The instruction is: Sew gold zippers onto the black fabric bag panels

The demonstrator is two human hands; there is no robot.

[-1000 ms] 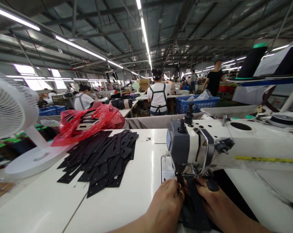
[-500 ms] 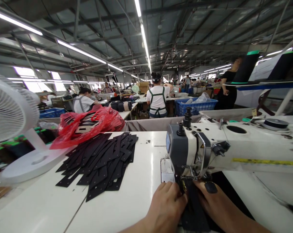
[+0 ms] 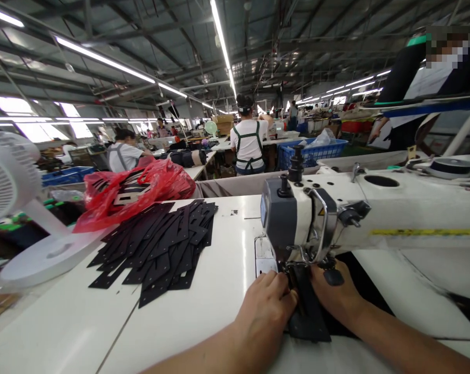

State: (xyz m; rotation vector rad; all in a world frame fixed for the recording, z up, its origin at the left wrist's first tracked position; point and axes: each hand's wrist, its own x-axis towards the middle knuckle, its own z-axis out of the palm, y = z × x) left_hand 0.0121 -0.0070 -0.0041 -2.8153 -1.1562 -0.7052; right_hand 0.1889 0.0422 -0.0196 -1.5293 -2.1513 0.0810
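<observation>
A white and grey sewing machine (image 3: 297, 213) stands over a black strip (image 3: 308, 317), which lies under its needle area. On the strip's left edge is my left hand (image 3: 264, 311), its fingers curled and pressed together on the material. My right hand (image 3: 336, 291) sits on the strip's other side, close behind the needle area, partly covered by a dark part of the machine; its fingertips are hidden. A larger black piece (image 3: 369, 291) lies under my right forearm. To the left, many black strips with small holes (image 3: 168, 249) are heaped on the white tabletop (image 3: 203, 317).
Behind the heap is a red plastic bag (image 3: 168, 179). A white fan (image 3: 43, 249) stands at the left edge. Beyond the table are a blue basket (image 3: 316, 154), a seated person in a white shirt (image 3: 247, 140) and another person at the right (image 3: 402, 124), behind the thread stand.
The view has shifted, so the table and machine appear higher. The black strip's near end now shows above the bare tabletop. The person at the right is closer. Both hands remain at the strip.
</observation>
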